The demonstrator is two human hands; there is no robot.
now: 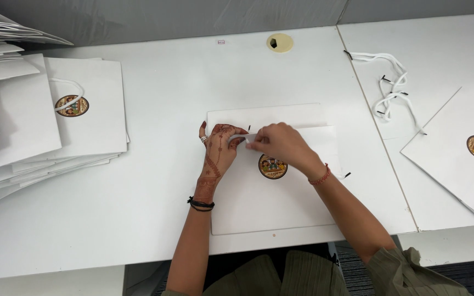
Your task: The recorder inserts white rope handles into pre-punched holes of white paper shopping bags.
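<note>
A flat white paper bag (270, 200) with a round brown sticker (272, 166) lies on the white table (154, 219) in front of me. Both hands work at its upper edge. My left hand (219, 148), patterned with henna and wearing a ring, pinches the bag's top. My right hand (281, 143) grips a short white cord (249, 137) there, fingertips meeting those of the left. A black cord tip (347, 175) shows at the bag's right side.
A pile of finished white bags (39, 126) with cord handles fills the left. Loose white cords with black tips (390, 90) lie at the right, beside more flat bags (462, 148). A round cable hole (280, 42) sits at the back.
</note>
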